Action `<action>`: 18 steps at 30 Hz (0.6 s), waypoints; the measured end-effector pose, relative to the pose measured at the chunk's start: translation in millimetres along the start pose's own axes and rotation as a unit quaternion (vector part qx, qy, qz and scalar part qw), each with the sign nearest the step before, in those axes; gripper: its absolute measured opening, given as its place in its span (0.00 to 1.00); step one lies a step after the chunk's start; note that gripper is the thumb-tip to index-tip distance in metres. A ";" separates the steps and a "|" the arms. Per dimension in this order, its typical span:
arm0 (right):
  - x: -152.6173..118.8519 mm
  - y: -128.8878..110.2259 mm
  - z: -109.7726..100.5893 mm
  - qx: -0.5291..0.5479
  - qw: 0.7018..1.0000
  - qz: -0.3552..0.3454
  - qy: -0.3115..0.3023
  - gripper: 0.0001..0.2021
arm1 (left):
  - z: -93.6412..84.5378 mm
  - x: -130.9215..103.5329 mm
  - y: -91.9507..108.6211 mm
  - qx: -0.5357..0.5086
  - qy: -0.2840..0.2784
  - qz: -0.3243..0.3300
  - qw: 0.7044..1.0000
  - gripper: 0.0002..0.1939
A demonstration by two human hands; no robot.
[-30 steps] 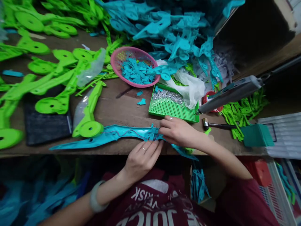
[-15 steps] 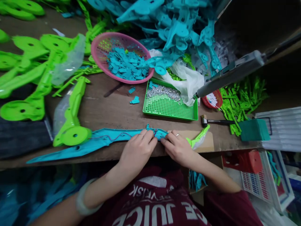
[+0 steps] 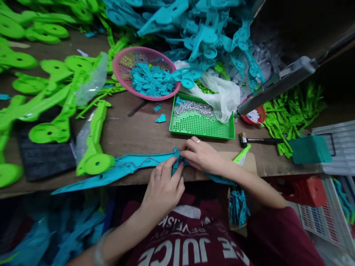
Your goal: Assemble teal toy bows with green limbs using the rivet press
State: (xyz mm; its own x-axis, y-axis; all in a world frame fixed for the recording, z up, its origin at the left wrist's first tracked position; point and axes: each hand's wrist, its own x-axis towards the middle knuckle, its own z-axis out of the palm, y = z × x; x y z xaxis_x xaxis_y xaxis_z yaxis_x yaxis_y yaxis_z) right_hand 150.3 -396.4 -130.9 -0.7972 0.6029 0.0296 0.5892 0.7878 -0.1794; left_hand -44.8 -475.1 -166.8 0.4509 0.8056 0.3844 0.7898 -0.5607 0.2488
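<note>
A long blue plastic part point(image 3: 135, 162) with a thin dark wire along it lies at the table's front edge. My left hand point(image 3: 163, 183) is on its right portion, fingers bent round a small upright blue piece. From the right, my right hand point(image 3: 203, 155) reaches over the same spot, its fingertips pressed together at the blue part; what they pinch is too small to make out. The blue part's right end shows below my right wrist. A green part with a round end point(image 3: 95, 160) lies against the left of the blue part.
Beyond my hands are a green tray point(image 3: 202, 127) of small metal pieces, a pink basket point(image 3: 119, 70) of blue pieces and a hammer point(image 3: 260, 140). A grey tool point(image 3: 277, 87) hangs at the right. Green parts point(image 3: 52, 92) cover the left.
My right hand has moved up and left, over the blue part, close to my left hand. My left hand has turned and dropped slightly. The view has shifted a little to the left.
</note>
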 end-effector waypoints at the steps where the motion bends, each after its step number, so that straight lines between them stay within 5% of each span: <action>1: 5.9 5.7 -0.6 -0.010 0.999 -0.032 -0.021 0.13 | 1.1 -0.9 1.9 0.011 0.010 -0.005 1.000 0.16; 4: 13.2 18.7 -1.3 -0.049 0.990 -0.119 -0.050 0.15 | 5.1 -3.2 2.2 0.023 0.027 0.004 0.999 0.15; 10: 0.5 28.0 -0.5 -0.112 0.966 -0.228 0.051 0.13 | 10.6 -8.5 -3.4 -0.019 0.097 0.057 0.993 0.09; 18: -10.0 27.6 -5.0 -0.111 0.973 -0.200 -0.025 0.15 | 0.4 -2.0 -4.3 -0.040 0.041 0.038 0.998 0.06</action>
State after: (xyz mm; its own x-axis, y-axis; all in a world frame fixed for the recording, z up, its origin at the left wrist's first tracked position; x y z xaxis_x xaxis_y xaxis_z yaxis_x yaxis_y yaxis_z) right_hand 175.2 -380.0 -131.2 -0.9709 0.2393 0.0051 0.2392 0.9695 0.0540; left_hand -48.9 -474.2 -169.0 0.4704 0.7431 0.4759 0.7172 -0.6362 0.2844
